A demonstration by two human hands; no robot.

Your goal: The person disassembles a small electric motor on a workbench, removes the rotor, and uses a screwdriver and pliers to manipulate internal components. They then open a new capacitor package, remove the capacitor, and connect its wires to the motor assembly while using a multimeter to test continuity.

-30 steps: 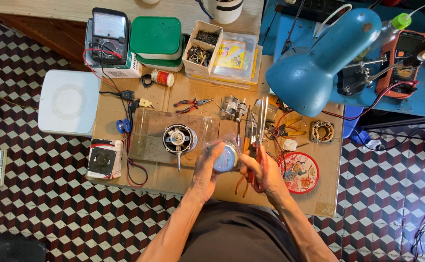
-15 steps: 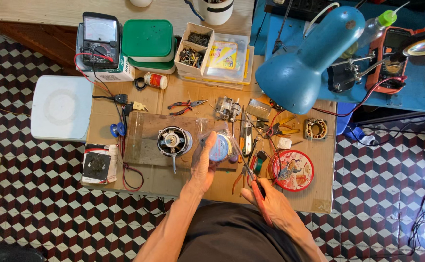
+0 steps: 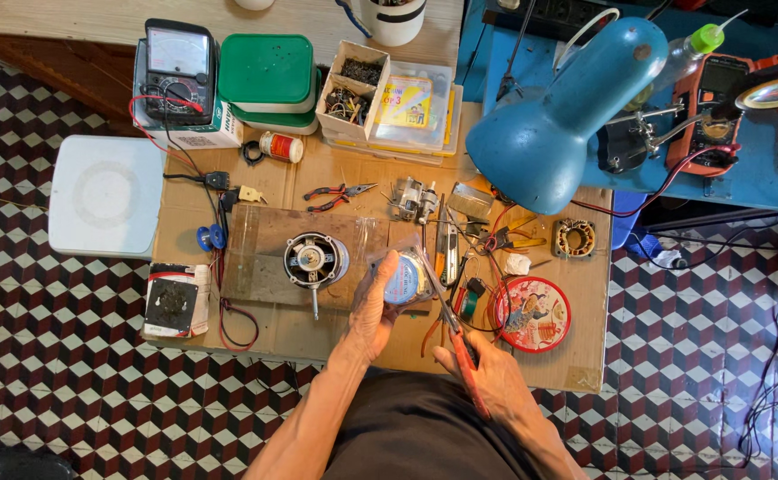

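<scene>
My left hand (image 3: 374,307) grips a small round spool (image 3: 404,278) wrapped in a clear plastic bag, held just above the cardboard-covered table (image 3: 318,333). My right hand (image 3: 488,380) holds red-handled scissors (image 3: 453,327), their blades pointing up toward the bag. A fan motor (image 3: 314,260) with its shaft lies on a brown board just left of my left hand.
A blue desk lamp (image 3: 556,111) hangs over the table's right side. Red pliers (image 3: 335,193), a round red tin lid (image 3: 529,313), a stator coil (image 3: 574,237), a multimeter (image 3: 176,67), green-lidded boxes (image 3: 269,71), parts trays (image 3: 406,102) and a white stool (image 3: 104,196) surround the work spot.
My right hand has drawn back from the spool toward my body and now holds the scissors low. My left hand still holds the bagged spool.
</scene>
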